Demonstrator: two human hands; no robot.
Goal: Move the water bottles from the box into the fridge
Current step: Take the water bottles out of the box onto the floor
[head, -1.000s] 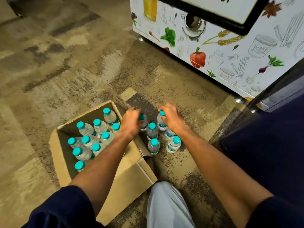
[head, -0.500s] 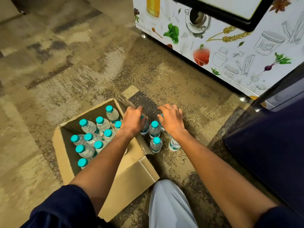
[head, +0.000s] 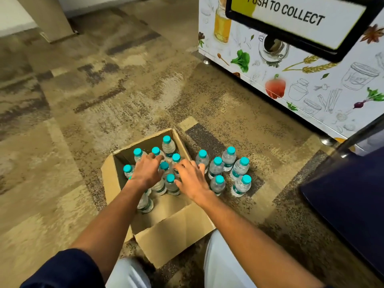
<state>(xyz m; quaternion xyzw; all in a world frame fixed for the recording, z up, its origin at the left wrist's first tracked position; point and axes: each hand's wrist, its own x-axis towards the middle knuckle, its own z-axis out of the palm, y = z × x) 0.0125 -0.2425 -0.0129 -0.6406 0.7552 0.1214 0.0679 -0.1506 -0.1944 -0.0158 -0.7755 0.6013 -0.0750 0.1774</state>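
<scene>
Clear plastic water bottles with teal caps (head: 170, 185) stand in the brown cardboard box (head: 173, 233) beneath both spread, empty hands, left (head: 146, 170) and right (head: 191, 179); light but slippery, I'd say, best gripped below the caps.

The light is warm, yellowish and fairly dim, spread evenly with no single source showing. Shadows are soft — faint dark patches lie on the carpet (head: 124, 96) under the bottles on the floor (head: 226, 171), and the inside of the box (head: 174, 231) is shaded at its far wall. The white machine panel (head: 311, 84) at upper right is the brightest area, without hard glare. Wide-angle distortion bends straight edges near the frame borders. Slight motion blur softens both hands and the carpet texture — the "PUSH TO COLLECT" sign (head: 291, 13) stays readable but smeared.
</scene>
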